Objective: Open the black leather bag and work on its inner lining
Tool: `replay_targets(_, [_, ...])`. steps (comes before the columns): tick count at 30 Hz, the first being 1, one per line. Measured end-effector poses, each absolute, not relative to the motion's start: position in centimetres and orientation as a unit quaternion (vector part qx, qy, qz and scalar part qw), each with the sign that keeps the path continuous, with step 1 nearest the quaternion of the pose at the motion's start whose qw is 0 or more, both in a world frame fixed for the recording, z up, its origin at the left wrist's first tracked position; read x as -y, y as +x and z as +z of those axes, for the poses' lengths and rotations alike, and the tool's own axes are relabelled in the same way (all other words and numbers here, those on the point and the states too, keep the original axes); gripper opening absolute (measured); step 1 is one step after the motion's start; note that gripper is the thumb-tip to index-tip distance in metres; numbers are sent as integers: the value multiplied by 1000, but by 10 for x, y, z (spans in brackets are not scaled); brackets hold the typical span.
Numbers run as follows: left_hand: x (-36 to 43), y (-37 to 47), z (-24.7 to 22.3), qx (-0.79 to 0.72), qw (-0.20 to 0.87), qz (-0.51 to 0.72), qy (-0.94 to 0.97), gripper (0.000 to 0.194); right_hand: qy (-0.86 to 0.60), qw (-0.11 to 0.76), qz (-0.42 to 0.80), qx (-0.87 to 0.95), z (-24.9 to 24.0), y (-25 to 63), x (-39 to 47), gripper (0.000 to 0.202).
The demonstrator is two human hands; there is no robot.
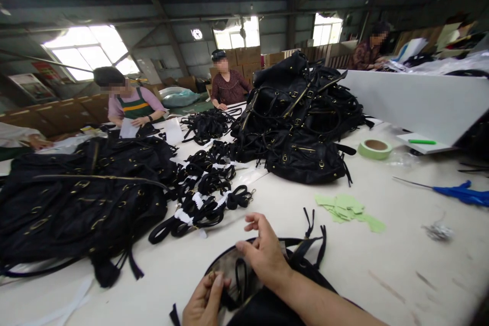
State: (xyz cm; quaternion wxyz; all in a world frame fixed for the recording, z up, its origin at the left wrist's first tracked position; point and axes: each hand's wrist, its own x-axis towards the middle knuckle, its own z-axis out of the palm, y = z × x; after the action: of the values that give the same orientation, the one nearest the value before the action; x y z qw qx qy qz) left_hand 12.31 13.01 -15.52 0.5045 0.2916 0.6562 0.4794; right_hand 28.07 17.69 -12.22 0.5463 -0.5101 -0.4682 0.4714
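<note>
A black bag [263,310] lies at the near edge of the table, its mouth open and pale lining showing. My left hand [206,298] is closed in a pinch at the bag's left side, on a black strap with a small brass-coloured metal end at the fingertips. Part of this strap [241,277] loops inside the opening. Over the bag's far rim is my right hand [267,254], thumb and fingers curved and apart, with nothing visible between them. Just beyond lie bundled black straps [200,209], some wrapped in white paper.
Black bags are heaped at left [126,209] and centre back [298,112]. To the right are a green tape roll [375,148], green paper pieces [344,209], a blue-handled pointed tool [458,193], a green pen [422,141] and a white divider [412,104]. Several people work around the table.
</note>
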Motion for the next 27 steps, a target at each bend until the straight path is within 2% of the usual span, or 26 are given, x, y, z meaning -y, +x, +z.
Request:
replay_targets(3, [-128,130,-149,-652,478,507,298,60,-510,579,324,547,-111,287,-172,50])
replay_targets(10, [-126,136,-138,-668,437,506,327,61,-471,652,114,583,-99,300,-163,53])
replay_targets(12, [-126,137,-137,-672,427,508,329,61,-435,638,58,633,-94,303,-158,45])
replay_targets(15, [-126,138,-137,-671,419,516,329,62,-388,560,22,731,-85,306,-153,33])
replay_targets(17, [-126,138,-138,-675,416,515,326,61,-413,513,5,752,-80,308,-155,29])
replay_targets(20, [-126,134,-140,-677,425,510,319,57,-495,505,-54,705,-74,312,-163,28])
replay_targets(22, [-127,132,-142,-664,448,509,317,56,-492,508,-35,707,-73,312,-166,28])
replay_targets(23, [-127,130,-144,-655,461,508,317,55,-470,501,12,727,-75,310,-167,29])
replay_targets(27, [-128,124,-150,-635,494,500,320,56,-381,373,286,796,-97,292,-164,29])
